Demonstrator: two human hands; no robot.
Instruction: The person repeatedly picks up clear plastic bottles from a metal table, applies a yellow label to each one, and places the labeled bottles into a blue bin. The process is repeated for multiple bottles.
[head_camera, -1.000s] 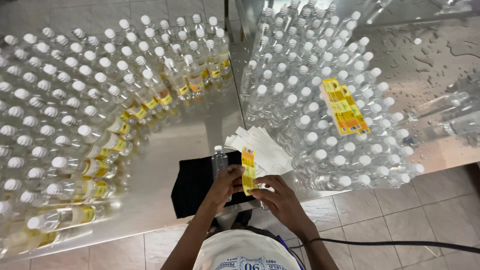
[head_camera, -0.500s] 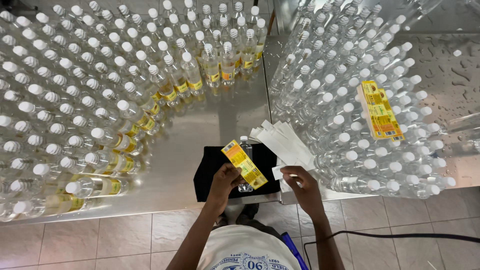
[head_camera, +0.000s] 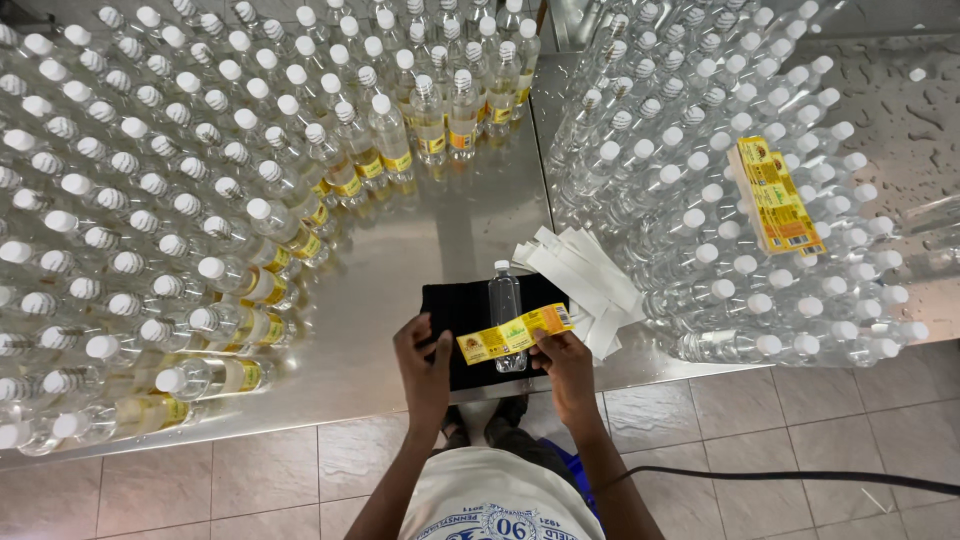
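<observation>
Both your arms reach forward, your left hand (head_camera: 425, 355) and right hand (head_camera: 562, 362) close together, fingers bent and pinching, each gripping one end of something thin.

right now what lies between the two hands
In the head view, the yellow label spans between left hand and right hand, across a clear bottle lying on the black mat.

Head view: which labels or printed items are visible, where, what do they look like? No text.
Label strip: yellow-orange rectangle held between left hand and right hand, over the clear bottle lying on the black mat.
Label stack: yellow, on the caps of the right-side bottles.
Backing strips: white pile, right of the mat.
Labelled bottles: yellow bands, left and top.
</observation>
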